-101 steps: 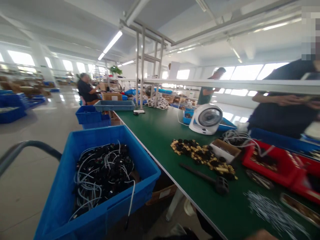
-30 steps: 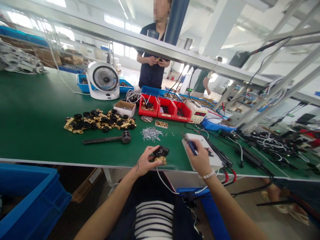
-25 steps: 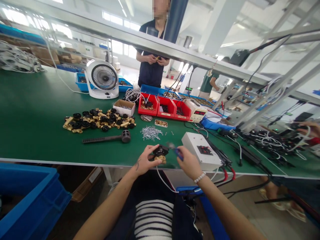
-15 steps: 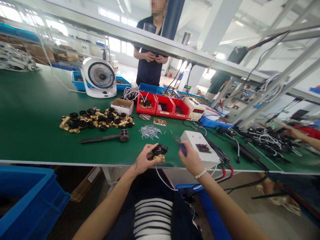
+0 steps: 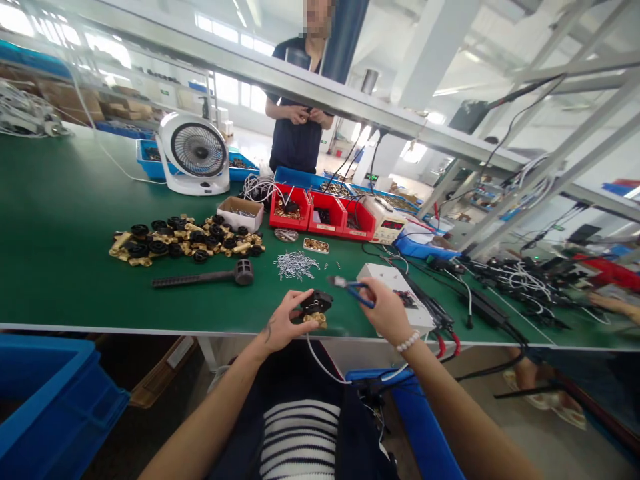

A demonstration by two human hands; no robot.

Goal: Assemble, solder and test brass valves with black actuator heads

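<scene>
My left hand point(image 5: 286, 321) is closed on a brass valve with a black plastic housing point(image 5: 317, 303), held at the front edge of the green table. A white cable point(image 5: 320, 360) hangs from this part. In my right hand point(image 5: 387, 308) is a pair of blue-handled pliers point(image 5: 356, 289), its metal jaws pointing left, just above and to the right of the valve, apart from it. Beyond the hands lies a heap of small silver wire clips point(image 5: 296, 265), with a few loose ones to its right.
Brass valves with black caps point(image 5: 185, 239) are piled at left, behind a dark mallet point(image 5: 205, 277). Red bins point(image 5: 327, 215), a power supply point(image 5: 384, 220) and a fan point(image 5: 197, 153) stand farther back. A white box point(image 5: 395, 297) sits beside my right hand. Another person point(image 5: 297, 133) stands opposite.
My right hand has turned the pliers so their jaws point left, and they show more clearly. The left hand keeps its hold on the valve. The whole view has shifted slightly.
</scene>
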